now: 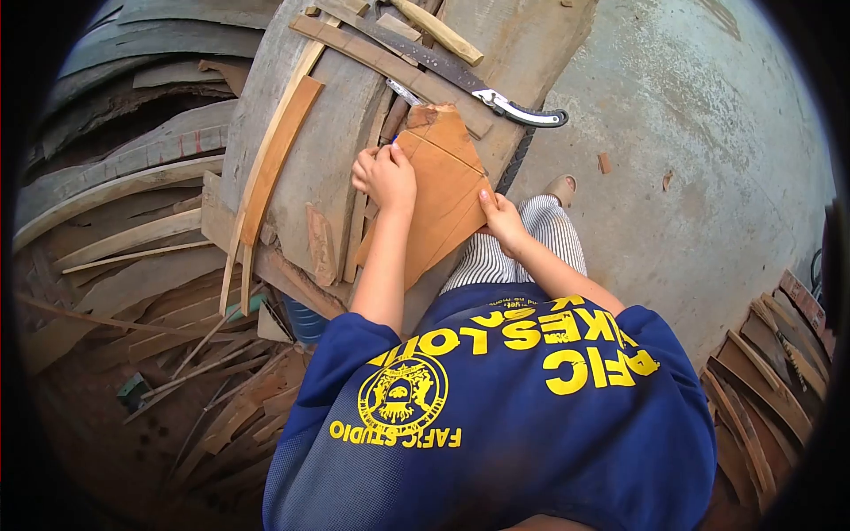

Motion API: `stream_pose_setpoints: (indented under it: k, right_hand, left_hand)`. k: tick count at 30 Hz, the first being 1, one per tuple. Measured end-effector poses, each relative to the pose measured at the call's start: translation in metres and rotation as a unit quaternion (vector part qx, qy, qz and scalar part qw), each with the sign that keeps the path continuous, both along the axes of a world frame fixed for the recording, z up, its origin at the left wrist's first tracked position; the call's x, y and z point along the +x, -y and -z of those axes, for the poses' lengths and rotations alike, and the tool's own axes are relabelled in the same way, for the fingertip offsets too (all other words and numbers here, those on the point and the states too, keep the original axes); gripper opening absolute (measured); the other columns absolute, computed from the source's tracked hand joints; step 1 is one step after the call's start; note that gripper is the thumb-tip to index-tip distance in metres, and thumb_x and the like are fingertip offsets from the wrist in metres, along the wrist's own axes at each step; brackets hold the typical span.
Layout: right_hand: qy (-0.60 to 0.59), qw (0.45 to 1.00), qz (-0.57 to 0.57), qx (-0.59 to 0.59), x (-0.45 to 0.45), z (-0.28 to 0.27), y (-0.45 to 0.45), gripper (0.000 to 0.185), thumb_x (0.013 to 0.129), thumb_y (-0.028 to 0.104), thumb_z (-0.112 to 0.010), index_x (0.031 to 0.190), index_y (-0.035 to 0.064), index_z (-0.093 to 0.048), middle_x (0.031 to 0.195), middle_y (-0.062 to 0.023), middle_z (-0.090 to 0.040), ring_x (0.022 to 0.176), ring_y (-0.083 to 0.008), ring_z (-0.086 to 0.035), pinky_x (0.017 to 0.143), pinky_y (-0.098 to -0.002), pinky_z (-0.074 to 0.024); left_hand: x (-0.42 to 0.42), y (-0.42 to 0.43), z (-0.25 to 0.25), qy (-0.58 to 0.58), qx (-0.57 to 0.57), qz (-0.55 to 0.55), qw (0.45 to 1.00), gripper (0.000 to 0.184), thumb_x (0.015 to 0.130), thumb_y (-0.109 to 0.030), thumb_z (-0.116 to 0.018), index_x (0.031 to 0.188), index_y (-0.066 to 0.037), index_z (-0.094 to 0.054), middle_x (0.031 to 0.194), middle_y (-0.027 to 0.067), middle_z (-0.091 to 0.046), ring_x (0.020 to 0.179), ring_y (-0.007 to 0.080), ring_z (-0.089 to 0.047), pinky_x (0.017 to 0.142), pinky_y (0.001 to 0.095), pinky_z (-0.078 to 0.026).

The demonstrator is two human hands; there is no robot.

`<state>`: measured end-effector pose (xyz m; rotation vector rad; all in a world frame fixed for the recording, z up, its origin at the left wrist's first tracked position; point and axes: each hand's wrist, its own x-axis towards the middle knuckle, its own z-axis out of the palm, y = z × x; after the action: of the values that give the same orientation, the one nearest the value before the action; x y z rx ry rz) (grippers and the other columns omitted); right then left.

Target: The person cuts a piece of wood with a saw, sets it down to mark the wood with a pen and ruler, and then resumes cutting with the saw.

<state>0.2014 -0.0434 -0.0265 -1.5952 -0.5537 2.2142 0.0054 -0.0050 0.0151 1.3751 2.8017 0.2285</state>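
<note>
A flat reddish-brown wooden board (438, 190) with dark lines across its face is tilted in front of me, its top end rough. My right hand (505, 223) grips its right edge, thumb on the face and fingers behind. My left hand (387, 177) is closed at the board's upper left edge; a small dark-blue bit shows by its fingertips, too little to name. Just above the board lies a small metal tool (404, 92). Farther up, a hand saw (452, 71) with a white and black handle rests across the wooden strips.
The thick slab bench (341, 97) carries long wooden strips (282, 159), a bark piece (320, 243) and a rounded wooden handle (438, 31). Stacked planks (133, 168) fill the left, with more scraps (753, 398) at lower right. Concrete floor (682, 133) with wood chips lies right.
</note>
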Motion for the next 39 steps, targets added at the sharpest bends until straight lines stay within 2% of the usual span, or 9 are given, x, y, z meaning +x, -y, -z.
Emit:
stream_pose_setpoints:
  k: [3, 5, 7, 17, 22, 26, 30, 34, 39]
  right_hand:
    - [-0.091, 0.995, -0.020, 0.039, 0.012, -0.007, -0.010, 0.049, 0.095, 0.042, -0.050, 0.119, -0.0007, -0.048, 0.109, -0.0116, -0.060, 0.095, -0.0202, -0.061, 0.073, -0.0360, -0.0550]
    - [-0.195, 0.979, -0.041, 0.032, 0.012, -0.030, -0.028, 0.052, 0.094, 0.044, -0.051, 0.124, 0.0019, -0.045, 0.119, -0.0113, -0.057, 0.105, -0.0212, -0.059, 0.086, -0.0394, -0.0521]
    - [-0.251, 0.967, -0.039, 0.030, 0.005, -0.035, -0.030, 0.054, 0.093, 0.045, -0.051, 0.126, 0.0028, -0.043, 0.122, -0.0114, -0.055, 0.108, -0.0219, -0.059, 0.089, -0.0406, -0.0510]
    - [-0.348, 0.934, -0.067, -0.040, -0.046, -0.080, -0.008, 0.059, 0.096, 0.048, -0.043, 0.135, 0.0056, -0.034, 0.130, -0.0117, -0.050, 0.114, -0.0240, -0.056, 0.094, -0.0405, -0.0474]
    - [-0.116, 0.961, -0.246, 0.044, -0.024, -0.097, -0.012, 0.063, 0.097, 0.046, -0.041, 0.138, -0.0001, -0.031, 0.124, -0.0173, -0.053, 0.112, -0.0248, -0.055, 0.092, -0.0357, -0.0467]
    - [-0.029, 0.974, -0.131, 0.184, 0.000, -0.101, -0.025, 0.059, 0.098, 0.043, -0.040, 0.135, -0.0027, -0.038, 0.121, -0.0157, -0.055, 0.095, -0.0199, -0.055, 0.084, -0.0322, -0.0448]
    - [-0.008, 0.927, 0.272, 0.260, 0.013, -0.113, -0.058, 0.068, 0.100, 0.046, -0.029, 0.143, -0.0044, -0.017, 0.144, -0.0213, -0.030, 0.131, -0.0282, -0.033, 0.109, -0.0351, -0.0258]
    - [-0.080, 0.921, 0.132, 0.359, -0.048, -0.128, -0.028, 0.074, 0.099, 0.047, -0.027, 0.144, -0.0075, -0.003, 0.152, -0.0264, -0.001, 0.143, -0.0333, 0.005, 0.115, -0.0371, -0.0026]
    - [-0.023, 0.928, -0.005, 0.373, -0.027, -0.104, -0.005, 0.061, 0.096, 0.033, -0.040, 0.141, -0.0047, -0.024, 0.142, -0.0292, -0.028, 0.135, -0.0363, -0.026, 0.109, -0.0386, -0.0242]
  left_hand:
    - [-0.002, 0.011, -0.080, 0.202, 0.033, 0.017, 0.979, 0.036, 0.085, -0.033, -0.062, 0.102, 0.000, -0.062, 0.104, 0.0116, -0.061, 0.097, 0.0254, -0.057, 0.092, 0.0438, -0.036]
    - [-0.006, 0.021, -0.129, 0.458, 0.056, 0.026, 0.887, 0.035, 0.082, -0.013, -0.069, 0.108, -0.001, -0.049, 0.102, 0.0118, -0.061, 0.087, 0.0169, -0.061, 0.074, 0.0340, -0.050]
    - [0.009, 0.026, -0.193, 0.586, 0.032, 0.049, 0.808, 0.050, 0.081, -0.005, -0.067, 0.121, -0.005, -0.037, 0.109, 0.0120, -0.058, 0.094, 0.0169, -0.059, 0.083, 0.0325, -0.048]
    - [0.041, 0.053, -0.237, 0.526, 0.083, 0.112, 0.839, 0.067, 0.080, 0.011, -0.049, 0.138, -0.004, -0.020, 0.131, 0.0162, -0.041, 0.120, 0.0218, -0.044, 0.100, 0.0333, -0.038]
    - [0.042, 0.058, -0.229, 0.591, 0.065, 0.074, 0.801, 0.069, 0.080, 0.012, -0.045, 0.143, 0.002, -0.017, 0.137, 0.0172, -0.038, 0.123, 0.0237, -0.044, 0.102, 0.0336, -0.037]
    - [0.049, 0.054, -0.225, 0.591, 0.066, 0.062, 0.802, 0.070, 0.080, 0.012, -0.045, 0.143, 0.001, -0.016, 0.137, 0.0175, -0.038, 0.123, 0.0239, -0.044, 0.101, 0.0339, -0.037]
    - [0.069, 0.043, -0.226, 0.590, 0.083, 0.069, 0.800, 0.069, 0.080, 0.012, -0.043, 0.143, 0.002, -0.017, 0.138, 0.0178, -0.037, 0.124, 0.0243, -0.043, 0.102, 0.0337, -0.037]
    - [0.094, 0.038, -0.212, 0.493, 0.009, 0.221, 0.841, 0.072, 0.077, 0.011, -0.042, 0.143, 0.001, -0.015, 0.139, 0.0183, -0.034, 0.127, 0.0254, -0.039, 0.104, 0.0343, -0.034]
    - [0.076, 0.039, -0.220, 0.585, 0.058, 0.113, 0.801, 0.072, 0.077, 0.009, -0.044, 0.142, 0.003, -0.015, 0.137, 0.0199, -0.037, 0.126, 0.0266, -0.041, 0.102, 0.0339, -0.036]
